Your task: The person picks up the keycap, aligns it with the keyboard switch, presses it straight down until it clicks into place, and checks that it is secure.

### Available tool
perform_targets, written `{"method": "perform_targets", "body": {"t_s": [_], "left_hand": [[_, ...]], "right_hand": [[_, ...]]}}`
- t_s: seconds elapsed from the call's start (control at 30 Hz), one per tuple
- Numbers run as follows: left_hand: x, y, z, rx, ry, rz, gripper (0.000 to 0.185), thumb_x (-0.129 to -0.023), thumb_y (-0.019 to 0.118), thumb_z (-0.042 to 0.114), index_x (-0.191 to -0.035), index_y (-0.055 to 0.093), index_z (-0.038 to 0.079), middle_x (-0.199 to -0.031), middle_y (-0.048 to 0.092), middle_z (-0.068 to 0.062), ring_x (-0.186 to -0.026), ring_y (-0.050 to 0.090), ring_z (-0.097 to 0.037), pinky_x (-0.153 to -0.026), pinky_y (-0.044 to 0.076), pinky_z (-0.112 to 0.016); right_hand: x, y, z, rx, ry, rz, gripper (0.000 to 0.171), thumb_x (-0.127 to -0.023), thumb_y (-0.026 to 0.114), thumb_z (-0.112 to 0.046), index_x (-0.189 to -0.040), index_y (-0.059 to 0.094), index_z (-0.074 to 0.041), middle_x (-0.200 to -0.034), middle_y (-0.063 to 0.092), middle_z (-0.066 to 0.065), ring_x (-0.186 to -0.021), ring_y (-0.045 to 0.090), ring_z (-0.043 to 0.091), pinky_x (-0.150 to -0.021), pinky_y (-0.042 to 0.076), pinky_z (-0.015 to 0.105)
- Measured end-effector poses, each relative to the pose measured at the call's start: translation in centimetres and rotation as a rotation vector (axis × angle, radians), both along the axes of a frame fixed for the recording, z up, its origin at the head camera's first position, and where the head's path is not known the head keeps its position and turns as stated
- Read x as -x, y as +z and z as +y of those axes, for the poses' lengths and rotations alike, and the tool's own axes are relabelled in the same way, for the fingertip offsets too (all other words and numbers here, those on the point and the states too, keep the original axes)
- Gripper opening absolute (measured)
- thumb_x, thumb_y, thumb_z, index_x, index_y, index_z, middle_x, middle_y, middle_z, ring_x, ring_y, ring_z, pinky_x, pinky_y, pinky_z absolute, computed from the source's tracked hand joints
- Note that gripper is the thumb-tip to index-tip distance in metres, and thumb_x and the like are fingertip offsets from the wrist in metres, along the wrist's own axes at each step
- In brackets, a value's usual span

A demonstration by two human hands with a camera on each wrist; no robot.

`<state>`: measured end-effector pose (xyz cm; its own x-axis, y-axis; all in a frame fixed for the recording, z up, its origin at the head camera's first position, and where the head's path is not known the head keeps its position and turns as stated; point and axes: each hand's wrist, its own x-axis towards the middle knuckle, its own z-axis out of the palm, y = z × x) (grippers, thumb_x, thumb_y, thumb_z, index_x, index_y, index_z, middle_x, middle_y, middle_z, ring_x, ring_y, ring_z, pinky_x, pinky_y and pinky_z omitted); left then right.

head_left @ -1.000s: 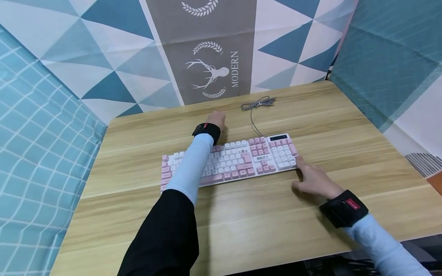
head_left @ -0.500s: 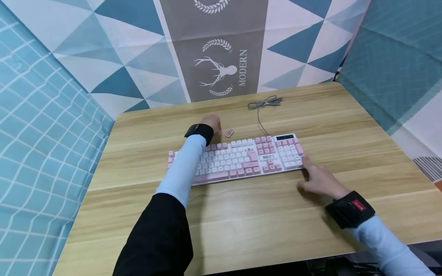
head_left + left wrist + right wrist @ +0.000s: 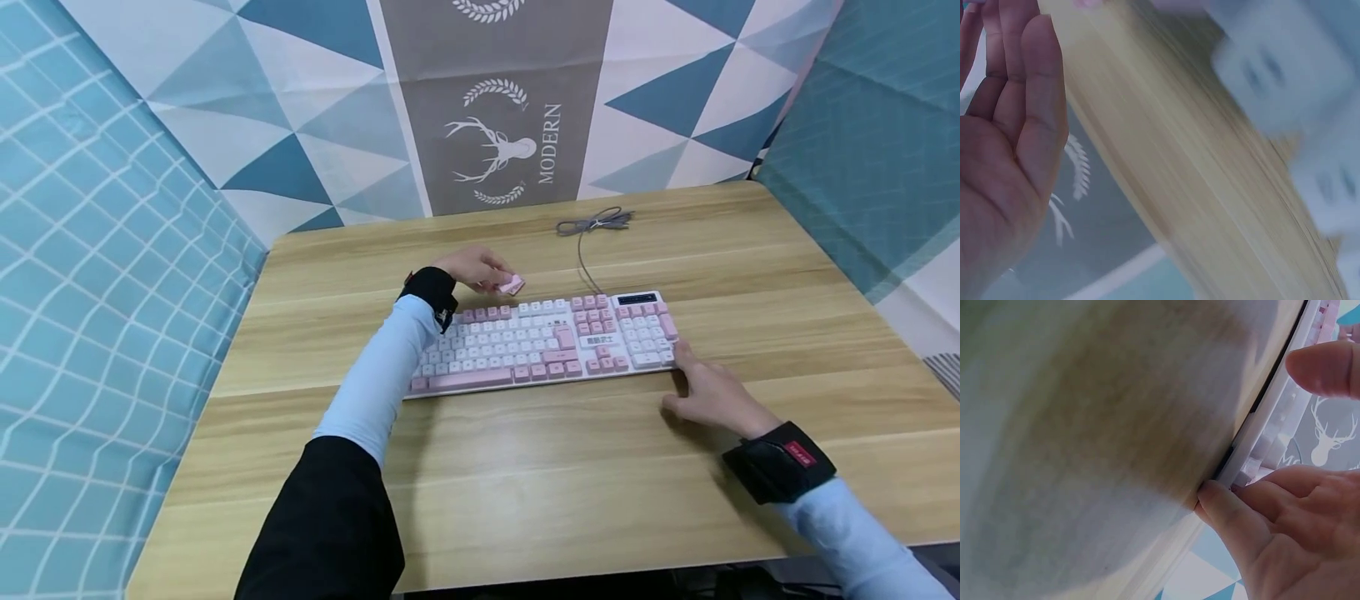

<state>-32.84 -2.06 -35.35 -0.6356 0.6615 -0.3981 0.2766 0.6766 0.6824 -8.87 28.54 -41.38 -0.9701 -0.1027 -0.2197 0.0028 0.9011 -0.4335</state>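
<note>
A pink and white keyboard (image 3: 540,342) lies across the middle of the wooden table (image 3: 600,483). A loose pink keycap (image 3: 513,285) lies on the table just behind its top row. My left hand (image 3: 499,278) reaches over the keyboard's left part, and its fingertips touch the keycap. The blurred left wrist view shows the fingers (image 3: 1038,81) fairly straight over the table (image 3: 1166,162). My right hand (image 3: 675,379) rests on the table at the keyboard's right front corner. In the right wrist view one fingertip (image 3: 1213,494) touches the keyboard's edge (image 3: 1275,422) and the thumb (image 3: 1322,369) stands apart.
A grey cable (image 3: 592,223) runs from the keyboard's back to a coil near the far edge. Patterned cloth walls (image 3: 495,100) close in the table at the back and both sides. The table's near edge runs below my arms.
My left hand drew back to the left, uncovering the pink keycap, then came back right onto it. My right hand stayed at the keyboard's corner. The head view shifted left.
</note>
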Motion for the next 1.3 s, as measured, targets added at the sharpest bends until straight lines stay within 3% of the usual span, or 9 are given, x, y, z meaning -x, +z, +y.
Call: {"method": "perform_targets", "body": {"t_s": [0.13,0.23,0.4,0.53,0.67,0.9,1.0,1.17,1.3], "left_hand": [[-1.1,0.3,1.2,-0.016,-0.051,0.003,0.03,-0.095,0.051,0.02,-0.119,0.061,0.006,-0.069,0.055,0.002,-0.062,0.045,-0.011,-0.063,0.041,-0.024],[-1.7,0.2,2.0,-0.002,-0.058,0.014,0.029,-0.095,0.052,0.019,-0.118,0.062,0.006,-0.076,0.06,0.001,-0.066,0.05,-0.01,-0.066,0.044,-0.022],[-2.8,-0.2,3.4,0.012,-0.098,0.085,0.026,-0.094,0.053,0.015,-0.113,0.065,0.004,-0.088,0.065,-0.005,-0.068,0.055,-0.01,-0.068,0.046,-0.021],[-3.5,-0.3,4.2,0.01,-0.111,0.118,0.024,-0.094,0.052,0.014,-0.11,0.065,0.002,-0.082,0.062,-0.004,-0.066,0.053,-0.01,-0.066,0.043,-0.019],[-4.1,-0.4,4.7,0.001,-0.114,0.142,0.022,-0.094,0.051,0.014,-0.105,0.066,0.001,-0.079,0.058,-0.002,-0.068,0.052,-0.011,-0.066,0.043,-0.02],[-4.5,-0.6,5.0,0.012,-0.09,0.159,0.024,-0.095,0.051,0.016,-0.107,0.065,0.002,-0.098,0.066,-0.012,-0.079,0.061,-0.016,-0.073,0.049,-0.023],[-4.5,-0.7,4.9,-0.001,-0.075,0.148,0.025,-0.096,0.049,0.015,-0.112,0.062,0.002,-0.1,0.064,-0.012,-0.08,0.061,-0.017,-0.073,0.048,-0.024],[-4.7,-0.6,4.8,-0.036,-0.099,0.1,0.034,-0.097,0.045,0.013,-0.13,0.053,0.007,-0.115,0.058,-0.013,-0.071,0.053,-0.014,-0.065,0.043,-0.021],[-4.9,-0.7,4.9,-0.035,-0.13,0.091,0.034,-0.098,0.042,0.013,-0.13,0.054,0.011,-0.1,0.055,-0.008,-0.063,0.044,-0.012,-0.059,0.037,-0.02]], "right_hand": [[0.0,0.1,0.2,0.006,-0.007,-0.027,0.091,-0.079,0.064,-0.024,-0.14,0.01,0.017,-0.135,0.032,0.042,-0.072,0.05,0.026,-0.067,0.042,0.036],[0.0,0.2,0.1,0.011,-0.009,-0.035,0.092,-0.079,0.064,-0.024,-0.14,0.01,0.017,-0.133,0.036,0.041,-0.065,0.047,0.021,-0.062,0.04,0.032],[0.1,0.3,-0.1,-0.002,-0.008,-0.032,0.092,-0.079,0.064,-0.025,-0.14,0.011,0.017,-0.138,0.025,0.042,-0.077,0.051,0.028,-0.077,0.043,0.043],[0.1,0.2,-0.1,-0.004,-0.009,-0.039,0.092,-0.079,0.064,-0.025,-0.14,0.009,0.017,-0.138,0.025,0.042,-0.087,0.051,0.034,-0.082,0.044,0.048],[0.2,0.2,-0.1,-0.01,-0.013,-0.05,0.092,-0.079,0.064,-0.025,-0.14,0.008,0.017,-0.138,0.025,0.043,-0.086,0.052,0.034,-0.075,0.043,0.043],[0.2,0.2,-0.1,-0.014,-0.011,-0.043,0.091,-0.08,0.063,-0.025,-0.14,0.01,0.018,-0.139,0.021,0.042,-0.099,0.048,0.038,-0.097,0.035,0.061],[0.1,0.2,-0.1,-0.006,-0.011,-0.049,0.091,-0.08,0.063,-0.025,-0.14,0.009,0.017,-0.139,0.021,0.043,-0.091,0.051,0.036,-0.082,0.046,0.051],[0.1,0.2,-0.1,-0.008,-0.01,-0.053,0.091,-0.08,0.063,-0.025,-0.14,0.009,0.017,-0.138,0.023,0.044,-0.081,0.053,0.033,-0.063,0.042,0.034],[0.0,0.4,-0.1,0.006,-0.019,-0.074,0.092,-0.081,0.063,-0.024,-0.141,0.006,0.015,-0.108,0.056,0.035,-0.056,0.046,0.02,-0.052,0.032,0.028]]}}
